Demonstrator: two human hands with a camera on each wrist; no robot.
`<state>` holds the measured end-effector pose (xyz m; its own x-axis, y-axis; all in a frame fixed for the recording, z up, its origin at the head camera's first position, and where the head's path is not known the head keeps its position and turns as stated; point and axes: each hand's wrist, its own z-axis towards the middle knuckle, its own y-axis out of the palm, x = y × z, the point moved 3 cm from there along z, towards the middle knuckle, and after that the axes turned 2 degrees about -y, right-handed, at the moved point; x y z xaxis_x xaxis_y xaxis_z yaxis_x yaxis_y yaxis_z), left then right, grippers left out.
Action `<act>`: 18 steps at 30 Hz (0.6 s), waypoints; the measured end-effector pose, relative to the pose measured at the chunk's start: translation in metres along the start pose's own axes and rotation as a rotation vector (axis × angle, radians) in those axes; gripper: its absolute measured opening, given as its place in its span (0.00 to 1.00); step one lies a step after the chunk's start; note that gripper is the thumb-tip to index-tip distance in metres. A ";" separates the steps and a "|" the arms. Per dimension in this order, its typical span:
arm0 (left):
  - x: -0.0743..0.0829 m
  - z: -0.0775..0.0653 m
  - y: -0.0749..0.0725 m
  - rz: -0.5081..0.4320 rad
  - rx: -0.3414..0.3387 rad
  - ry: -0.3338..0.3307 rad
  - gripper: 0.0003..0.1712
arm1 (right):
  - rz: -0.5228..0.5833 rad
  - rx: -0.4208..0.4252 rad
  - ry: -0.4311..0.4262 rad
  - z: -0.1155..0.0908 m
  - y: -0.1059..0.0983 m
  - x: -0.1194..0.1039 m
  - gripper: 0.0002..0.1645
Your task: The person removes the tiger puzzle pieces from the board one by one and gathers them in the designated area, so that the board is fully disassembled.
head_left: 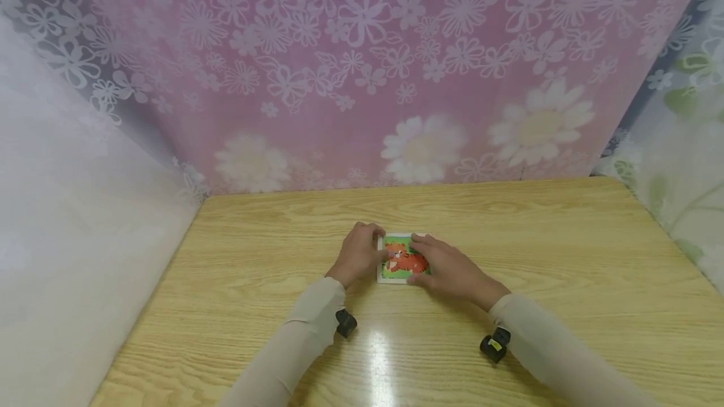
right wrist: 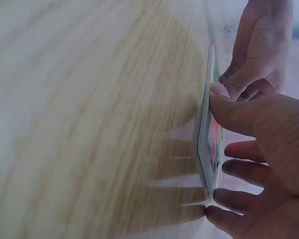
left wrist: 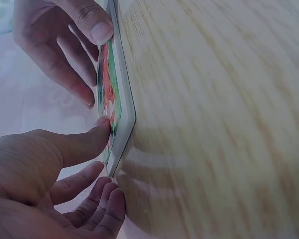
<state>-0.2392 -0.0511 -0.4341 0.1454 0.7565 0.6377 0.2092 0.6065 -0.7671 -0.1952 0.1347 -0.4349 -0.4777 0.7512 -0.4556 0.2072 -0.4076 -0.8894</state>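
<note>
A small tiger picture board (head_left: 396,265) with a thick white rim lies on the table, showing an orange-red tiger on green. At its left end is my left hand (head_left: 359,254), thumb tip on the picture and the other fingers bent at the outer edge. My right hand (head_left: 452,269) spans the right part, its thumb at the near rim and its fingers toward the far rim, covering that part of the picture. In the left wrist view the board's pale side (left wrist: 123,109) appears edge-on, with the left thumb (left wrist: 97,137) touching the picture.
The wood-grain table (head_left: 254,306) extends around both arms. A pink flowered backdrop (head_left: 339,99) stands along its far edge, with pale panels at the left (head_left: 85,206) and right (head_left: 690,162). Small black cameras (head_left: 345,323) are worn at both wrists.
</note>
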 end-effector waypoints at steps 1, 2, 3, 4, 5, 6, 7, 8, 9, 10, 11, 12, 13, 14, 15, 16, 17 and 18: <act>0.000 0.001 0.000 -0.001 0.000 0.002 0.24 | 0.002 -0.001 0.001 0.000 0.000 0.000 0.44; -0.001 0.001 0.001 -0.004 0.000 0.004 0.24 | 0.001 -0.002 -0.004 0.000 0.000 0.001 0.43; -0.001 0.002 0.001 -0.006 -0.003 0.005 0.23 | 0.002 -0.003 -0.008 0.000 0.000 0.001 0.43; -0.001 0.002 0.001 -0.011 -0.005 0.004 0.23 | -0.003 -0.003 -0.017 0.001 0.000 0.001 0.42; -0.001 0.003 0.002 -0.019 -0.008 0.001 0.23 | 0.001 -0.005 -0.020 0.001 0.000 0.001 0.42; -0.002 0.003 0.002 -0.024 -0.012 -0.002 0.23 | 0.003 -0.008 -0.023 0.001 0.000 0.002 0.42; -0.002 0.003 0.002 -0.031 -0.015 -0.007 0.23 | 0.002 -0.011 -0.026 0.001 0.000 0.002 0.42; -0.003 0.003 0.002 -0.040 -0.018 -0.012 0.22 | 0.002 -0.014 -0.028 0.001 0.000 0.002 0.42; -0.003 0.003 0.002 -0.046 -0.020 -0.016 0.22 | 0.003 -0.017 -0.028 0.002 0.000 0.003 0.42; -0.003 0.003 0.002 -0.050 -0.022 -0.017 0.22 | 0.006 -0.022 -0.023 0.002 0.000 0.003 0.42; -0.003 0.003 0.002 -0.053 -0.021 -0.017 0.22 | 0.004 -0.025 -0.022 0.002 0.001 0.003 0.42; -0.003 0.003 0.002 -0.056 -0.021 -0.014 0.22 | -0.001 -0.027 -0.025 0.002 0.001 0.004 0.42; -0.004 0.002 0.002 -0.062 -0.022 -0.011 0.21 | -0.005 -0.028 -0.029 0.003 0.001 0.004 0.42; -0.004 0.002 0.002 -0.065 -0.022 -0.006 0.21 | -0.008 -0.030 -0.029 0.002 0.001 0.004 0.42; -0.004 0.002 0.002 -0.069 -0.021 -0.002 0.21 | -0.012 -0.030 -0.031 0.002 0.001 0.004 0.42; -0.004 0.001 0.002 -0.073 -0.020 0.001 0.21 | -0.016 -0.030 -0.035 0.003 0.002 0.004 0.42; -0.004 0.001 0.002 -0.079 -0.020 0.003 0.21 | -0.022 -0.028 -0.040 0.003 0.002 0.004 0.41; -0.004 0.001 0.002 -0.083 -0.020 0.005 0.21 | -0.024 -0.028 -0.041 0.003 0.002 0.005 0.41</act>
<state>-0.2403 -0.0528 -0.4381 0.1316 0.7022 0.6997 0.2398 0.6623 -0.7098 -0.1997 0.1361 -0.4385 -0.5171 0.7384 -0.4328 0.2189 -0.3748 -0.9009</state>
